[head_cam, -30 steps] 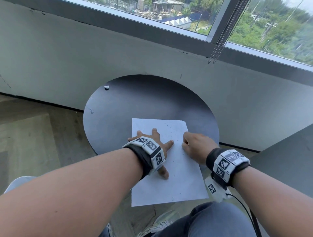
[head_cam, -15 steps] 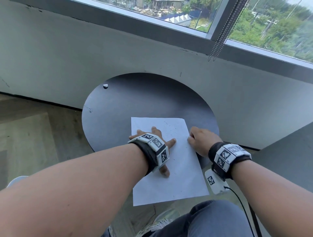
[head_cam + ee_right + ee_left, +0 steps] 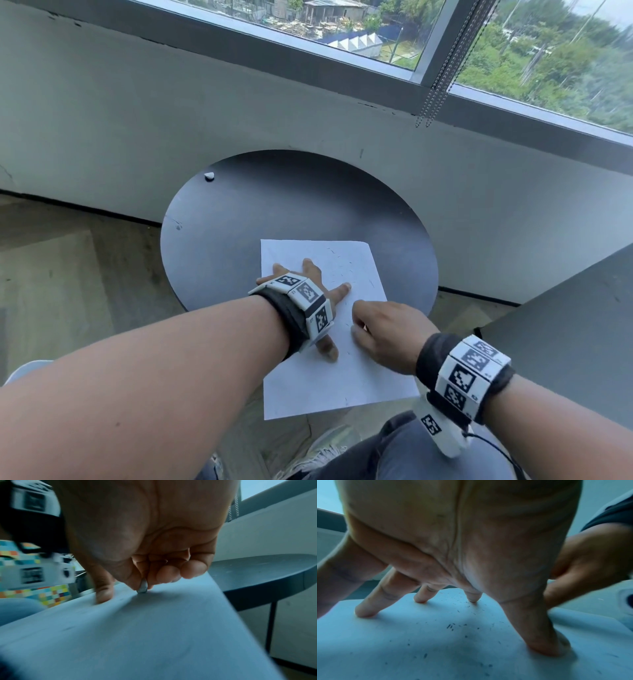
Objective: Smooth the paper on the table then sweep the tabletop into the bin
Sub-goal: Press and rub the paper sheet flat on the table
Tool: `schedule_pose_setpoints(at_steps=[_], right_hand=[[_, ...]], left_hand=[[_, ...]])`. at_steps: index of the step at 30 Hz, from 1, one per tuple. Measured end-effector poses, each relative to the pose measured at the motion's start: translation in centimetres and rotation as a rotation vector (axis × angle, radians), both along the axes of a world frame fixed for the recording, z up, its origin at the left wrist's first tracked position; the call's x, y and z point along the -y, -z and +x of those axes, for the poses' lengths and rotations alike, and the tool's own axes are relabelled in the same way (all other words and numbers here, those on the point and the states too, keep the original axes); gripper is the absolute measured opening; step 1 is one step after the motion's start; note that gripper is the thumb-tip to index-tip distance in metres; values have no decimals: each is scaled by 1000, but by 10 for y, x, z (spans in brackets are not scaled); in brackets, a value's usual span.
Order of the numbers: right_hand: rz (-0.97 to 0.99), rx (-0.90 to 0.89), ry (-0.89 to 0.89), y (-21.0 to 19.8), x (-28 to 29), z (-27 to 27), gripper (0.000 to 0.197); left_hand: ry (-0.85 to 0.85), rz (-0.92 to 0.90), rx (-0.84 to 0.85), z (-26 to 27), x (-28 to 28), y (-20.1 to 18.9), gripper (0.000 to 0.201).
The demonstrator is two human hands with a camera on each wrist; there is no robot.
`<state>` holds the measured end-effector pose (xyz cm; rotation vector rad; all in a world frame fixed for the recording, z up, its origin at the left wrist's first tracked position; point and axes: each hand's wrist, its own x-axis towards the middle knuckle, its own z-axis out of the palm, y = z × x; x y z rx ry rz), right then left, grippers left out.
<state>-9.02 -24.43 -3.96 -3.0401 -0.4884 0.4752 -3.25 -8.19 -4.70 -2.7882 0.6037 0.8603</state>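
A white paper (image 3: 325, 387) lies on the round dark table (image 3: 274, 205), its near end hanging over the table's edge. Small dark specks (image 3: 450, 626) are scattered over the sheet. My left hand (image 3: 313, 270) is spread open and presses the paper (image 3: 419, 642) flat with its fingertips and thumb. My right hand (image 3: 383, 332) sits on the sheet's right half with its fingers curled under. In the right wrist view those curled fingers (image 3: 171, 573) and the thumb touch the paper (image 3: 154, 628), and nothing shows in their grasp. No bin is in view.
A small white scrap (image 3: 209, 176) lies at the table's far left edge. A grey wall under a window stands right behind the table. A grey slanted surface (image 3: 565, 325) is at the right. My knee (image 3: 394, 452) is under the paper's overhang.
My right hand has slid from the paper's right edge toward me, onto the sheet. The left hand has stayed pressed in place.
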Motion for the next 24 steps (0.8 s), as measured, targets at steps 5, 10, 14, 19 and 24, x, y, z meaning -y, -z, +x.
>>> schedule_pose_setpoints(at_steps=[5,10,14,19,24], right_hand=[[-4,38,261,3,17,51,14],[69,-17,285,0,20,57,12],[199,-100,207,-4,18,30,13],[338,-41,233,-12,30,23,16],[356,66,296,-20,36,36,16]], left_hand=[[-25,-2,-47,-2,-3,-6,128],[53,56,-54,-6,-16,-22,127],[136,44,-60,-1,-44,-23,123],[86,-85,-56,-2,-54,-29,99],[-6,-236,160,1,-22,-18,94]])
